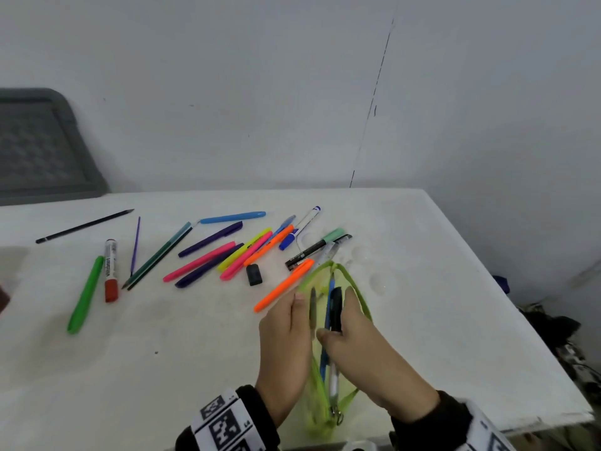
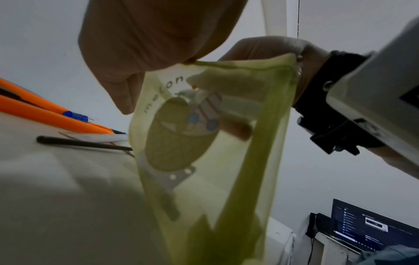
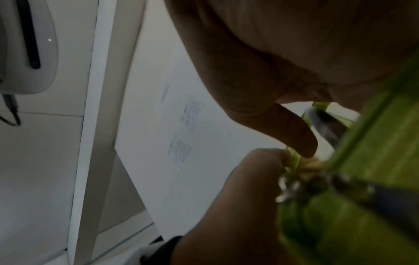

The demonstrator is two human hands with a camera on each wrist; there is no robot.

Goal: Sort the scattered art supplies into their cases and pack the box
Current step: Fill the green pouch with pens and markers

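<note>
The white table (image 1: 422,255) carries a loose scatter of pens, highlighters and pencils across its far left half. At its near right edge stands the translucent green zip pouch (image 1: 354,297), mouth open toward the far side, with a blue pen (image 1: 329,304) and a black marker (image 1: 336,309) partly inside. The left hand (image 1: 286,346) pinches the left lip of the mouth, as the left wrist view shows, fingers curled on the edge. The right hand (image 1: 364,353) grasps the pens at the opening, thumb pressed against them; whether it also holds the right lip I cannot tell.

The step in hand looks like seating these 2 pens. To do it well, keep the mouth spread wide, slide the pens lengthwise toward the closed near end, and keep tips off the zip teeth. An orange highlighter (image 1: 283,286) lies just left of the mouth, a likely next pick.
</note>
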